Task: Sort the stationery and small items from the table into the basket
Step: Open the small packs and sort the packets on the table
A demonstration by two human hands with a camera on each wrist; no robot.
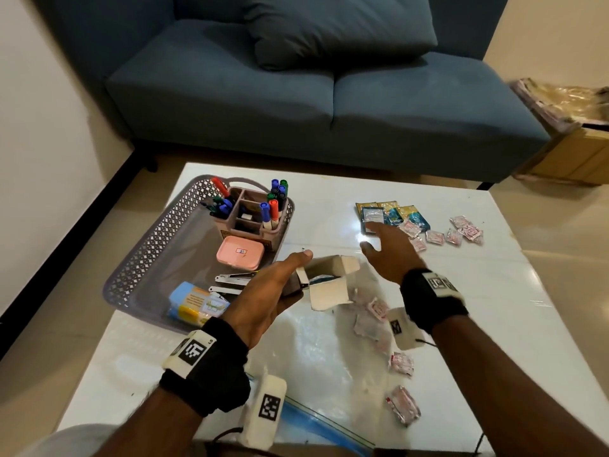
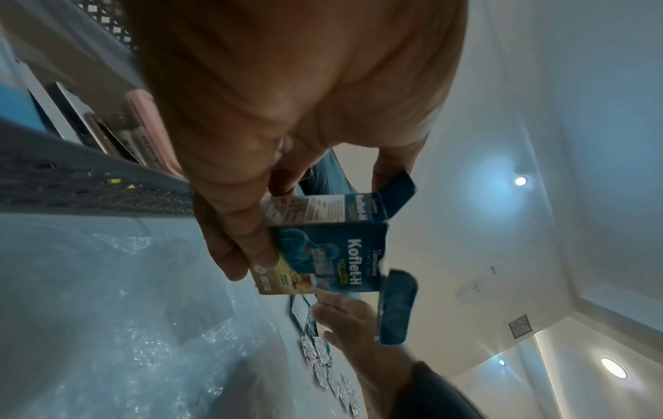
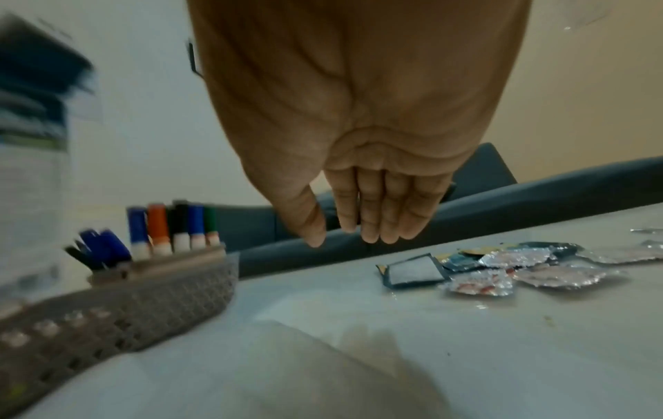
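Note:
My left hand [image 1: 280,285] holds a small blue cardboard box [image 1: 324,278] with its flaps open, just right of the grey lattice basket [image 1: 148,255]. In the left wrist view the fingers [image 2: 244,246] curl round the box [image 2: 323,255], printed "Koflet-H". My right hand [image 1: 385,252] hovers with straight fingers above the table, holding nothing, close to the blue and yellow sachets [image 1: 392,214]. In the right wrist view the fingers [image 3: 380,215] point toward those sachets [image 3: 416,269] and the silver-pink foil packets [image 3: 480,285].
The basket holds a pen organiser with markers [image 1: 253,209], a pink case [image 1: 240,253], a stapler [image 1: 235,279] and a blue-yellow pack [image 1: 194,303]. Foil packets lie scattered at right [image 1: 461,232] and near front [image 1: 403,404]. A blue sofa [image 1: 313,94] stands behind the white table [image 1: 494,324].

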